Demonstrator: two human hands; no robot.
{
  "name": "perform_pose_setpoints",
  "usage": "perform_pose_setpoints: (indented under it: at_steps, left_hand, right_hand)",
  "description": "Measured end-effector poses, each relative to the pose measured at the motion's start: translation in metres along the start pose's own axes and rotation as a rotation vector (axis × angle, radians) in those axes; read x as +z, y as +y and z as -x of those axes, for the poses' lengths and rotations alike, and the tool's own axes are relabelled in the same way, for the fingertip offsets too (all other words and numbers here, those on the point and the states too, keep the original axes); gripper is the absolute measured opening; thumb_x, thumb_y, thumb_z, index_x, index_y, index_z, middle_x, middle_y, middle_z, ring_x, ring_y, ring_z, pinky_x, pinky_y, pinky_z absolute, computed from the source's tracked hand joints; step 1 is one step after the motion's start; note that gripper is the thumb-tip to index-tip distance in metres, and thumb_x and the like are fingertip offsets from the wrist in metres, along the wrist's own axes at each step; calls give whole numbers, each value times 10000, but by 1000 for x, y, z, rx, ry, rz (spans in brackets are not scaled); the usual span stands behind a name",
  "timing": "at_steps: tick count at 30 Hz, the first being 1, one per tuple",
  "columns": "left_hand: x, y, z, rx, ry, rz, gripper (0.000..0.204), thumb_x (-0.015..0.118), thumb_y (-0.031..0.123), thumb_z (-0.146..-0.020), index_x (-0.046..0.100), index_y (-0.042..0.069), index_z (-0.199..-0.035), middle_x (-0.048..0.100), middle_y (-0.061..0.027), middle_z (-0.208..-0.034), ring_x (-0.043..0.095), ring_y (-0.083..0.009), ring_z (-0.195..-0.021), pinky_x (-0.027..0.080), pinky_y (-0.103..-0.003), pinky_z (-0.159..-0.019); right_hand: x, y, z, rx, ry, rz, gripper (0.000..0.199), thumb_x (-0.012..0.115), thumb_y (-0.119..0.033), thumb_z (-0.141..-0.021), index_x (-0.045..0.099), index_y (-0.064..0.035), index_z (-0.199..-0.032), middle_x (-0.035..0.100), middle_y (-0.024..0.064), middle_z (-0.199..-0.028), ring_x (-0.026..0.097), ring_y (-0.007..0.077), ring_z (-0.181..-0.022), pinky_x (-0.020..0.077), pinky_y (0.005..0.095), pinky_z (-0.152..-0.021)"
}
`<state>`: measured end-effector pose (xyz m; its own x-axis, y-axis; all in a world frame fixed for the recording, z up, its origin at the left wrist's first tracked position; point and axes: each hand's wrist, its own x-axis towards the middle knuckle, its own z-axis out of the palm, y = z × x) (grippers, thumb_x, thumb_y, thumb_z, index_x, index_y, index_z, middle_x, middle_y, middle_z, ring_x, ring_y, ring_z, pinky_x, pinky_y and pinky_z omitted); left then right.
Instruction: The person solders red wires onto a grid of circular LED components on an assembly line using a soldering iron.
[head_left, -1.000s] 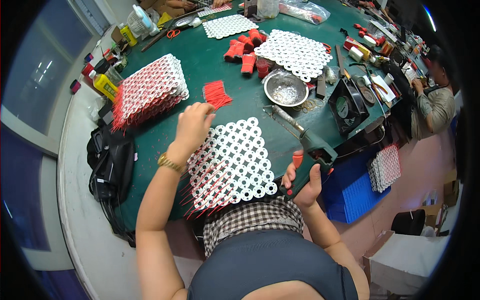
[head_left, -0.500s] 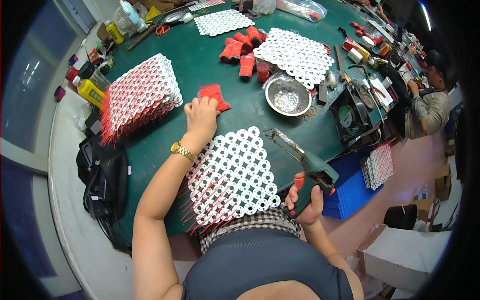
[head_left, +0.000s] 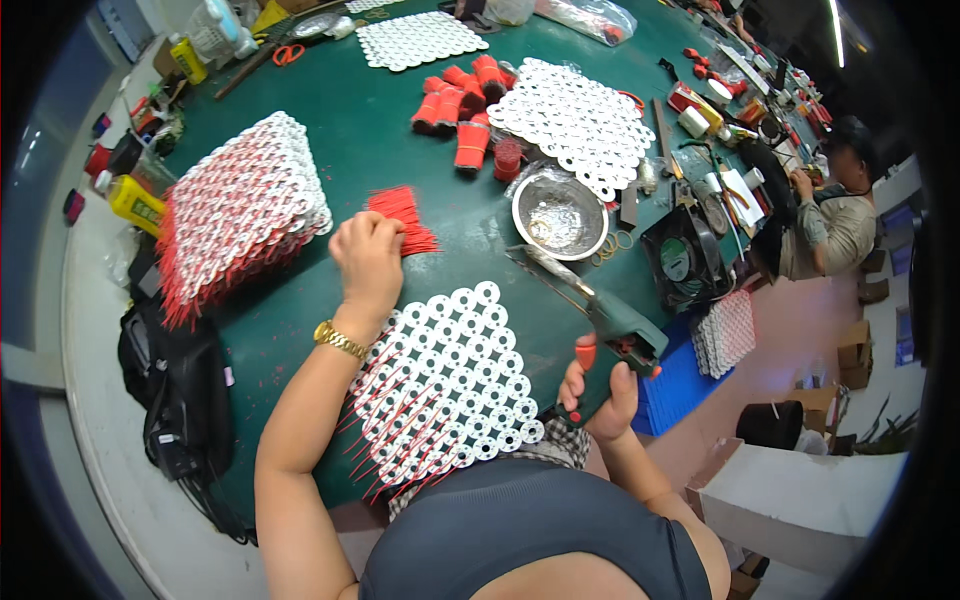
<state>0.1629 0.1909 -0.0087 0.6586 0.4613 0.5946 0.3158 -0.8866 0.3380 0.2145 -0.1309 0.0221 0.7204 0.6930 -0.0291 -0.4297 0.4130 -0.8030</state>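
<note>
My left hand (head_left: 368, 258) is at the left edge of a flat bunch of short red wires (head_left: 405, 215) on the table, its fingers pinched together; what they hold, if anything, is hidden. My right hand (head_left: 606, 398) grips a green soldering gun (head_left: 625, 325) by its handle, with the metal tip pointing up and left. Between my arms, at the table's near edge, lies a panel of joined white round boards with dark centres (head_left: 455, 375). Rows of red wires stick out from its left part, while its right part shows no wires.
A tall stack of wired panels (head_left: 250, 185) stands left. Bundled red wires (head_left: 472, 145), bare white panels (head_left: 575, 120), a metal bowl (head_left: 518, 225) and a black fan (head_left: 685, 250) lie beyond. Blue bins (head_left: 665, 390) stand right below the table; a co-worker (head_left: 835, 215) sits far right.
The view has shifted slightly. My left hand has drawn a little toward the left of the red wire bunch, so more of it shows. My right hand still holds the soldering gun.
</note>
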Motion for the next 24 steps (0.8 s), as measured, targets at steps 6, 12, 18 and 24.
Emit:
perform_pose_setpoints:
  at_steps: [6, 12, 18, 24]
  left_hand:
    - [-10, -18, -1, -14, 76, 194, 78, 675, 144, -846, 664, 115, -917, 633, -18, -910, 574, -217, -922, 382, -360, -851]
    - [-9, -21, 1, -560, 162, 757, 121, 619, 91, -920, 648, -17, -968, 694, -80, -822, 635, -130, -696, 510, -282, -669]
    - [-1, -22, 11, -424, 27, 786, 52, 602, 40, -901, 599, -12, -896, 628, -68, -712, 583, -109, -647, 480, -264, -608]
    - [-12, -18, 10, -379, -48, 707, 90, 608, 86, -906, 589, 3, -934, 630, -93, -772, 595, -188, -675, 475, -301, -633]
  right_hand:
    - [4, 3, -34, 85, -64, 79, 596, 415, -530, -962, 397, -16, -1265, 509, 106, -725, 519, 172, -552, 456, 292, -575]
    - [25, -6, -75, 136, -120, 97, 593, 439, -512, -952, 403, -6, -1260, 512, 110, -723, 523, 174, -549, 458, 297, -559]
    - [28, -28, -115, 6, -455, 340, 510, 562, -322, -944, 437, -3, -1321, 550, 100, -834, 541, 161, -693, 460, 280, -578]
    - [37, -28, -144, 120, -551, 319, 477, 542, -304, -963, 436, -45, -1350, 568, 78, -881, 543, 129, -696, 435, 259, -569]
